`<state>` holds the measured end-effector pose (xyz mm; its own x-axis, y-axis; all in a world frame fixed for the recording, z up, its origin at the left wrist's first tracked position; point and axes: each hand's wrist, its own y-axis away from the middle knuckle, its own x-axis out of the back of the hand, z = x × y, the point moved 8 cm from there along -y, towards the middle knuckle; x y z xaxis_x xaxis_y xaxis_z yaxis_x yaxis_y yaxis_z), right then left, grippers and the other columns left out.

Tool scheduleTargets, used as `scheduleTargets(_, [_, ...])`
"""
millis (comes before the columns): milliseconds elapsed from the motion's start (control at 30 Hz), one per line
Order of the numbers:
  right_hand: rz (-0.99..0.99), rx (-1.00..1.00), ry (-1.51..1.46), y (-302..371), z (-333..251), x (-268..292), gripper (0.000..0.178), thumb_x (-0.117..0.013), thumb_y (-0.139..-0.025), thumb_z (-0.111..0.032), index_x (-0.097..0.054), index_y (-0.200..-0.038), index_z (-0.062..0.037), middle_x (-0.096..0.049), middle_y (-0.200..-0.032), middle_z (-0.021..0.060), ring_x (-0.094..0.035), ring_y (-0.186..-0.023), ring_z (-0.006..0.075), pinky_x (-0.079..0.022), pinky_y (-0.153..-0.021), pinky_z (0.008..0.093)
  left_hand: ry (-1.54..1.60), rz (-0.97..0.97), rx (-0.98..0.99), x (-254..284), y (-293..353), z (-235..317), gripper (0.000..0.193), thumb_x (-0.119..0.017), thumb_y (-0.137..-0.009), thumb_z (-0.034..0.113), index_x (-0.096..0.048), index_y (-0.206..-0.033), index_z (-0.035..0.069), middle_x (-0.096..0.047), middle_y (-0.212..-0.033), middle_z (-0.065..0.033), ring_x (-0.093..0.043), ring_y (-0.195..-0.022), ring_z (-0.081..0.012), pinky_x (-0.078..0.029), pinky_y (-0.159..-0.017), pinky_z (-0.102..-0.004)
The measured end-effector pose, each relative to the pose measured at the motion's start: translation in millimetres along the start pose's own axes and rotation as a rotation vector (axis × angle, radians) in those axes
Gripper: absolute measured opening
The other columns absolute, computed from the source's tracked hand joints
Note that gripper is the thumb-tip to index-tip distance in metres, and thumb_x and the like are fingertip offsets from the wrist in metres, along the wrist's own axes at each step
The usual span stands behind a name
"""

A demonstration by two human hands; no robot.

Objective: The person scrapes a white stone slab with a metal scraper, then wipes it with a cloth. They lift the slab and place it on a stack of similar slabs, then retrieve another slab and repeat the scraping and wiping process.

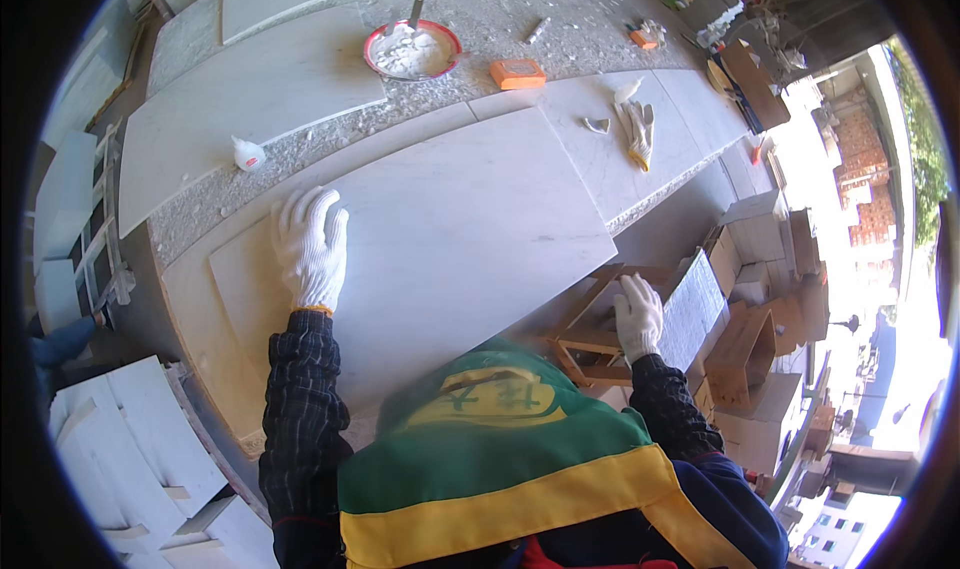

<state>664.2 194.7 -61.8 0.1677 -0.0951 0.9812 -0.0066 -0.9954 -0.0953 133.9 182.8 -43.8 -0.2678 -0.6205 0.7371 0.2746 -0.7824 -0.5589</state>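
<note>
My left hand, in a white knit glove, lies on the left part of a large pale stone slab. Its fingers are stretched out and hold nothing. Beyond the slab's right near edge hangs my right hand, gloved the same way, over a wooden frame. Its fingers are loosely extended, and I see nothing in them. Beside it a grey, silvery flat panel leans at a slant. A small white bottle stands past my left hand.
A red-rimmed bowl of white paste holds a putty knife. An orange block and a loose glove lie farther back. More slabs cover the dusty bench; slabs are stacked at left, and wooden boxes at right.
</note>
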Motion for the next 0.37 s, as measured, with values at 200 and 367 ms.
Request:
scheduleTargets(200, [0.205, 0.077, -0.345, -93, -26, 20, 0.042, -0.066, -0.095, -0.018, -0.069, -0.136, -0.0085, -0.071, -0.131, 0.016, -0.067, -0.122, 0.0311, -0.05, -0.106, 0.0403, -0.137, -0.139, 0.051, -12, -1, 3, 0.039, -0.071, -0.094, 0.03, -0.066, -0.13, 0.015, -0.064, -0.14, -0.0101, -0.054, -0.136, -0.0337, -0.028, -0.125, -0.0539])
scheduleTargets(367, [-0.187, 0.276, -0.57, -196, -165, 2, 0.046, -0.067, -0.101, -0.031, -0.064, -0.143, -0.0114, -0.075, -0.124, 0.0155, -0.072, -0.114, 0.0257, -0.054, -0.1, 0.0366, -0.145, -0.188, 0.098, -14, -2, -1, 0.043, -0.07, -0.095, 0.036, -0.065, -0.133, 0.016, -0.062, -0.143, -0.0113, -0.05, -0.139, -0.0345, -0.026, -0.127, -0.0527])
